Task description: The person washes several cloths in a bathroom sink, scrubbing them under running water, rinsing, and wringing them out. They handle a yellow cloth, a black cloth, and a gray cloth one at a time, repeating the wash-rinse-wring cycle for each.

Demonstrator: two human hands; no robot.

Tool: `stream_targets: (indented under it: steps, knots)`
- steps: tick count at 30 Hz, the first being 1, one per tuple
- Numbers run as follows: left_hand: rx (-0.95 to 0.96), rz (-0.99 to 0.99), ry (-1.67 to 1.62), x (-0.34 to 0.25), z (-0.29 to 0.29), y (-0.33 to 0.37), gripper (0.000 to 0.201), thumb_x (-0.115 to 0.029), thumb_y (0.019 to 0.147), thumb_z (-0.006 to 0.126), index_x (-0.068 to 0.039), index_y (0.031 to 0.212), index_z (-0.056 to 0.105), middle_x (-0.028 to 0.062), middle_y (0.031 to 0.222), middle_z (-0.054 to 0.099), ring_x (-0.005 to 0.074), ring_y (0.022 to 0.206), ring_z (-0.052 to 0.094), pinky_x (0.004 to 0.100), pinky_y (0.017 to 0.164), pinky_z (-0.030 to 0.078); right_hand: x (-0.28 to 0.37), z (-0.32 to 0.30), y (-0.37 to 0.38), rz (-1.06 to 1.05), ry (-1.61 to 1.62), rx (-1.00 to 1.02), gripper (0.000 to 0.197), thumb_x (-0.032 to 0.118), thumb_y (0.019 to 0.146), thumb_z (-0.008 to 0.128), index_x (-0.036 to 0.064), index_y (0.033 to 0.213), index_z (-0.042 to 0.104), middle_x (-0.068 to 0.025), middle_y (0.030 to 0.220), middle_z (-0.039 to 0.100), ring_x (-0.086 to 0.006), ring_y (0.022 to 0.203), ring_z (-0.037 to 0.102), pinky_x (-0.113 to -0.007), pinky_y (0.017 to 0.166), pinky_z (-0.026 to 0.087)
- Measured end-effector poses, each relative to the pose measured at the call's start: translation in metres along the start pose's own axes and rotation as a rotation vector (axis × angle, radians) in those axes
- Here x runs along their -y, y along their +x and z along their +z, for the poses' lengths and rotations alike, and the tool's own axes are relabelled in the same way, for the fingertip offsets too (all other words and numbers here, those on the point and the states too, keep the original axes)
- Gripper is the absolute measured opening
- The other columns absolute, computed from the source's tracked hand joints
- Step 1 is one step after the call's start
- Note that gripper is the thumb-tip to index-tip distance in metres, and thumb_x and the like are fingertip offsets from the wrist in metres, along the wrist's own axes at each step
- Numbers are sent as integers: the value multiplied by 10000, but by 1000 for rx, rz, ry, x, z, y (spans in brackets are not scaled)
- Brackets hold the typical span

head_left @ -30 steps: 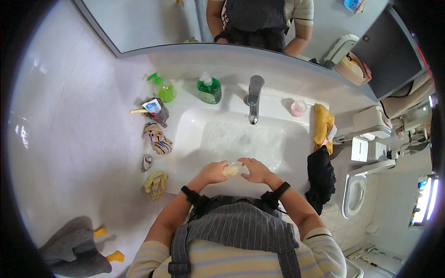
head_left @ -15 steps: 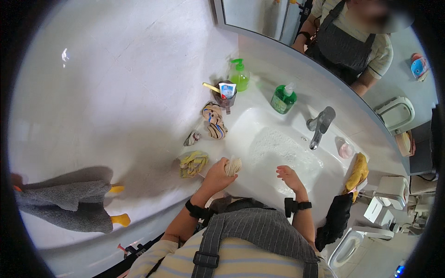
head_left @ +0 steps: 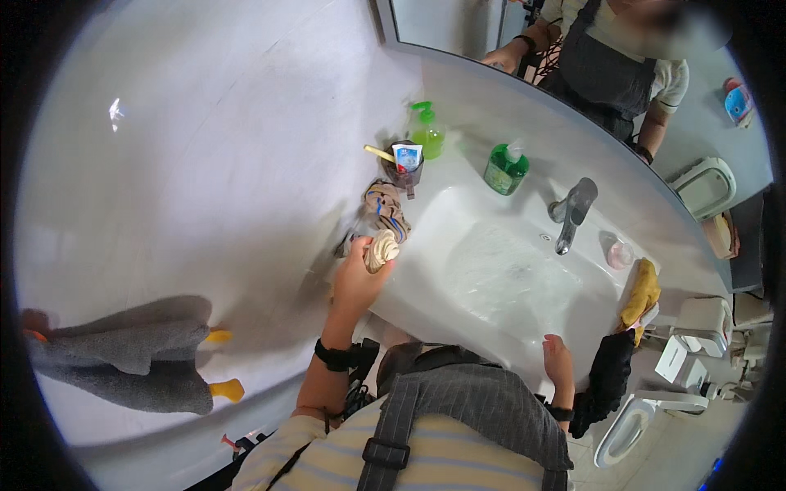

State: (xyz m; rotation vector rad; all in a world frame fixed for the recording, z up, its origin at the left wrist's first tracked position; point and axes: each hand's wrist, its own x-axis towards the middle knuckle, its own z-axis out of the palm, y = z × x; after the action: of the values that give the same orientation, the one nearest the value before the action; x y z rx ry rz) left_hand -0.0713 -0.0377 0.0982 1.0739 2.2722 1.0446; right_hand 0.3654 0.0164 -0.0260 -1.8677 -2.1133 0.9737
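Observation:
My left hand (head_left: 357,276) is closed around a cream, twisted bundle of cloth (head_left: 381,250) at the left rim of the white sink (head_left: 426,307). Just beyond it lies a crumpled tan cloth with dark and blue stripes (head_left: 386,207). A small grey-and-white cloth (head_left: 347,243) peeks out beside my fingers, partly covered by them. My right hand (head_left: 558,360) is over the sink's front right edge, empty, its fingers loosely extended. Cloudy, sudsy water (head_left: 512,270) stands in the basin.
Behind the basin stand a green soap bottle (head_left: 506,169), a lime pump bottle (head_left: 427,135) and a cup with toothpaste (head_left: 405,168). A faucet (head_left: 573,214) rises at the back; pink soap (head_left: 620,254), yellow cloth (head_left: 641,292) and black cloth (head_left: 604,385) are rightward. A grey towel (head_left: 123,360) hangs left.
My left hand has moved up and left with the cream cloth, away from the basin. My right hand has drawn back toward me and right. The yellow patterned cloth on the left is no longer visible.

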Motion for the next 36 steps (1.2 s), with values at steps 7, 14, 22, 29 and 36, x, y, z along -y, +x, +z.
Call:
stream_targets:
  steps: [7,14,22,29,36]
  knots:
    - [7,373,210,17,24,-10,362,-102,731,654,-27,1067,543,136,1012,605,309,963,569,394,846,426,-16,6,-6,-81,67,-2,191,116,892,485,4,1016,577,-205,947,632,-357,887,614,-390,763,485]
    - [54,616,409,14,12,26,332,-4,692,579,-104,1008,579,102,995,592,308,950,529,414,871,358,-6,-15,12,-116,322,-23,181,80,910,484,3,1063,541,-119,909,633,-203,835,616,-316,738,495]
    - [195,275,369,57,17,45,299,-83,694,612,-116,990,592,111,947,591,308,951,529,418,859,377,22,-13,13,-45,437,68,251,164,948,475,-25,1101,533,-114,951,631,-176,863,599,-286,785,476]
    - [94,291,498,66,17,49,273,-158,704,618,-147,976,631,117,1131,562,323,1145,435,457,975,298,33,-19,7,51,738,45,255,195,950,467,8,1103,549,-96,998,637,-157,857,611,-263,754,444]
    - [108,139,562,74,24,51,235,-220,719,586,-207,934,681,153,1321,457,327,1261,326,521,1035,179,-11,-46,8,32,-223,-584,441,77,760,601,77,1191,506,-112,1170,547,-322,1115,484,-423,935,373]
